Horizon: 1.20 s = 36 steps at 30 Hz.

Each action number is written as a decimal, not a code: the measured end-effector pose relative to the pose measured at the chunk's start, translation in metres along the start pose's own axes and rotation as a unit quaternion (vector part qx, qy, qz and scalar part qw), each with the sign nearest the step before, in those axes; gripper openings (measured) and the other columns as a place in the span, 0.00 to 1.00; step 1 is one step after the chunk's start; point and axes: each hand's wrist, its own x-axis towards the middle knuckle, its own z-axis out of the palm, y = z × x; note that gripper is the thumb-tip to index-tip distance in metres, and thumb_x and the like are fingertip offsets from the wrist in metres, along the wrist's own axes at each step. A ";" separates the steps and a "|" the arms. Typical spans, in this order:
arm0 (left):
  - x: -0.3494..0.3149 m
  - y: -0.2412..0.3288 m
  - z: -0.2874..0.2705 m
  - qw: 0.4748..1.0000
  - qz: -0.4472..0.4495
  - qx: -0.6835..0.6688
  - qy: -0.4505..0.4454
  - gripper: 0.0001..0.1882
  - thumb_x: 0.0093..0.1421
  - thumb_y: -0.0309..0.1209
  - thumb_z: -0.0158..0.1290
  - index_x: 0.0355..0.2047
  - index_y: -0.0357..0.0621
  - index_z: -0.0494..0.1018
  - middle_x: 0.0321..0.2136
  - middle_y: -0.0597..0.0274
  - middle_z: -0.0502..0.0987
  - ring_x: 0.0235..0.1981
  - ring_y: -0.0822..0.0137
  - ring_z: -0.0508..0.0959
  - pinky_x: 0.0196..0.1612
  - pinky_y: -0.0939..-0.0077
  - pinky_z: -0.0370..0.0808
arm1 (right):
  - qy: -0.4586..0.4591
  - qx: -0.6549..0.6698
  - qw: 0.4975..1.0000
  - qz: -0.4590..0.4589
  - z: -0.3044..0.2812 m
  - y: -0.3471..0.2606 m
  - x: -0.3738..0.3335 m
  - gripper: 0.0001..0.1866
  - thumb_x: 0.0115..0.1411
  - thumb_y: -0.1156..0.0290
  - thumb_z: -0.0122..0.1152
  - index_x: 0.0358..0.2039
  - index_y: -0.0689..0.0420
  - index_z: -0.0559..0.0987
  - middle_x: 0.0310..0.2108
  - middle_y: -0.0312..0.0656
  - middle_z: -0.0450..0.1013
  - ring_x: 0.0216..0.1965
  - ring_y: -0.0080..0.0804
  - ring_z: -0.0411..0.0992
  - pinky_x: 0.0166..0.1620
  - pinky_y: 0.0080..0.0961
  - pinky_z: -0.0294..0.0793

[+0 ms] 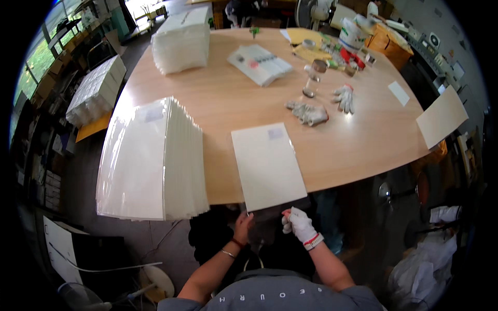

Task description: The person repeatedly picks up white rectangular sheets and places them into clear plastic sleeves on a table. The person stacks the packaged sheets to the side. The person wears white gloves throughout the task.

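A flat white sheet (270, 168) with a small grey label near its upper right corner lies at the table's near edge, its lower end reaching past the edge. What looks like a clear plastic flap shows below it. My bare left hand (244, 227) is closed in a pinch at the sheet's lower left corner. My right hand (300, 224) wears a white glove with bare fingertips showing. Its fingers are pinched together just below the lower right corner; what they hold, if anything, is too small to make out. To the left stands a tall stack of glossy plastic-sleeved sheets (135, 160).
Farther back are another sleeved stack (181, 41), a smaller pile of packets (260, 65), a glass jar (312, 85) and two work gloves (308, 113). A white bucket (353, 33) stands among clutter at the far right. A pale board (442, 116) juts past the right edge.
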 end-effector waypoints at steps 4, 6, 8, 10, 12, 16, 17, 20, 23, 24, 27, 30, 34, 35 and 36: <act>-0.006 0.017 -0.017 0.987 -0.026 0.145 -0.065 0.19 0.60 0.39 0.40 0.43 0.38 0.68 0.42 0.63 0.71 0.41 0.71 0.70 0.43 0.75 0.66 | 0.030 -0.418 0.808 -0.413 0.049 -0.009 0.008 0.04 0.45 0.74 0.52 0.21 0.60 0.72 0.23 0.48 0.68 0.28 0.45 0.67 0.31 0.33 0.68; -0.008 0.026 -0.017 0.984 -0.030 0.137 -0.108 0.21 0.60 0.41 0.38 0.44 0.37 0.67 0.43 0.60 0.71 0.40 0.70 0.71 0.44 0.75 0.66 | 0.045 -0.526 0.733 -0.429 0.076 -0.009 0.015 0.05 0.43 0.72 0.53 0.21 0.60 0.71 0.24 0.47 0.67 0.28 0.45 0.67 0.31 0.35 0.68; -0.002 0.006 -0.026 0.996 -0.015 0.081 -0.037 0.21 0.60 0.41 0.37 0.40 0.35 0.69 0.37 0.60 0.72 0.37 0.70 0.72 0.42 0.77 0.67 | 0.011 -0.518 0.757 -0.400 0.095 -0.011 0.017 0.05 0.43 0.72 0.54 0.20 0.59 0.71 0.25 0.47 0.66 0.29 0.46 0.67 0.31 0.37 0.68; 0.002 0.001 -0.024 0.999 -0.005 0.032 0.018 0.21 0.60 0.40 0.37 0.33 0.34 0.71 0.29 0.64 0.73 0.32 0.72 0.71 0.38 0.80 0.68 | -0.022 -0.536 0.760 -0.366 0.104 -0.007 0.026 0.05 0.44 0.72 0.53 0.22 0.59 0.70 0.26 0.46 0.65 0.30 0.46 0.68 0.31 0.36 0.68; 0.003 -0.004 -0.022 0.973 0.077 0.199 0.085 0.19 0.58 0.38 0.37 0.31 0.34 0.71 0.28 0.63 0.72 0.29 0.70 0.72 0.33 0.78 0.70 | -0.045 -0.591 0.732 -0.337 0.104 -0.002 0.034 0.07 0.44 0.70 0.53 0.25 0.58 0.72 0.26 0.44 0.67 0.28 0.44 0.67 0.31 0.35 0.68; -0.001 0.024 0.006 0.994 -0.044 0.029 0.101 0.22 0.57 0.39 0.34 0.32 0.31 0.70 0.30 0.55 0.75 0.32 0.62 0.76 0.31 0.77 0.72 | -0.193 -0.525 0.796 -0.232 0.034 -0.051 0.034 0.07 0.51 0.69 0.51 0.28 0.59 0.73 0.28 0.40 0.69 0.28 0.31 0.69 0.32 0.25 0.69; -0.003 0.030 0.005 0.995 -0.039 0.050 0.079 0.20 0.56 0.38 0.34 0.32 0.35 0.70 0.30 0.56 0.75 0.33 0.61 0.76 0.31 0.75 0.72 | 0.045 -0.534 0.764 -0.360 -0.029 -0.050 0.031 0.07 0.54 0.69 0.49 0.28 0.59 0.72 0.26 0.41 0.70 0.26 0.29 0.68 0.32 0.24 0.70; -0.004 0.022 -0.015 0.992 -0.014 0.122 0.008 0.22 0.59 0.41 0.34 0.33 0.36 0.72 0.33 0.54 0.76 0.33 0.63 0.76 0.34 0.75 0.71 | 0.210 -0.646 0.700 -0.221 -0.159 -0.035 -0.005 0.09 0.57 0.69 0.45 0.27 0.60 0.71 0.25 0.44 0.70 0.26 0.30 0.68 0.33 0.25 0.71; -0.005 0.030 -0.018 0.987 0.005 0.164 -0.004 0.25 0.61 0.44 0.34 0.32 0.33 0.72 0.30 0.55 0.76 0.32 0.65 0.76 0.39 0.74 0.70 | 0.067 -0.784 0.611 0.091 -0.219 -0.013 -0.039 0.11 0.54 0.67 0.45 0.25 0.61 0.71 0.27 0.47 0.71 0.30 0.34 0.69 0.35 0.29 0.70; -0.001 0.025 -0.032 0.980 0.047 0.194 -0.014 0.18 0.60 0.38 0.39 0.33 0.34 0.71 0.29 0.56 0.75 0.31 0.66 0.74 0.38 0.74 0.69 | 0.055 -0.793 0.595 0.117 -0.228 0.006 -0.040 0.11 0.54 0.67 0.44 0.27 0.61 0.71 0.28 0.48 0.70 0.31 0.36 0.70 0.35 0.30 0.70; -0.010 0.035 -0.038 0.742 0.366 0.551 0.109 0.13 0.51 0.25 0.48 0.39 0.38 0.68 0.37 0.52 0.68 0.38 0.58 0.68 0.42 0.66 0.65 | 0.130 -0.740 0.660 -0.028 -0.220 0.045 -0.033 0.12 0.54 0.66 0.46 0.35 0.57 0.73 0.30 0.49 0.70 0.34 0.40 0.70 0.35 0.33 0.69; -0.009 0.053 -0.026 0.539 0.455 0.705 0.073 0.23 0.43 0.24 0.54 0.43 0.44 0.67 0.44 0.51 0.63 0.45 0.53 0.63 0.46 0.63 0.60 | 0.228 -0.514 0.732 -0.385 -0.123 -0.017 -0.005 0.09 0.51 0.69 0.53 0.34 0.56 0.72 0.30 0.46 0.70 0.31 0.42 0.69 0.32 0.30 0.69; 0.003 0.069 -0.007 0.473 0.522 0.709 -0.036 0.17 0.42 0.28 0.57 0.35 0.49 0.71 0.39 0.59 0.68 0.41 0.59 0.67 0.41 0.68 0.63 | 0.045 -0.474 0.823 -0.310 -0.077 -0.058 0.025 0.06 0.46 0.75 0.56 0.26 0.58 0.72 0.27 0.43 0.70 0.27 0.40 0.70 0.29 0.25 0.69; 0.004 0.073 -0.006 0.480 0.531 0.694 -0.075 0.15 0.42 0.29 0.58 0.33 0.48 0.72 0.36 0.61 0.69 0.39 0.61 0.68 0.40 0.69 0.64 | 0.001 -0.571 0.635 -0.521 -0.080 -0.064 0.029 0.04 0.46 0.75 0.57 0.24 0.59 0.72 0.23 0.43 0.70 0.26 0.38 0.70 0.28 0.26 0.69; 0.005 0.077 -0.003 0.485 0.539 0.679 -0.115 0.12 0.42 0.29 0.58 0.30 0.48 0.72 0.34 0.63 0.71 0.37 0.62 0.69 0.39 0.69 0.64 | -0.019 -0.532 0.687 -0.494 -0.084 -0.063 0.031 0.04 0.46 0.74 0.56 0.23 0.59 0.72 0.23 0.43 0.70 0.26 0.38 0.70 0.28 0.26 0.69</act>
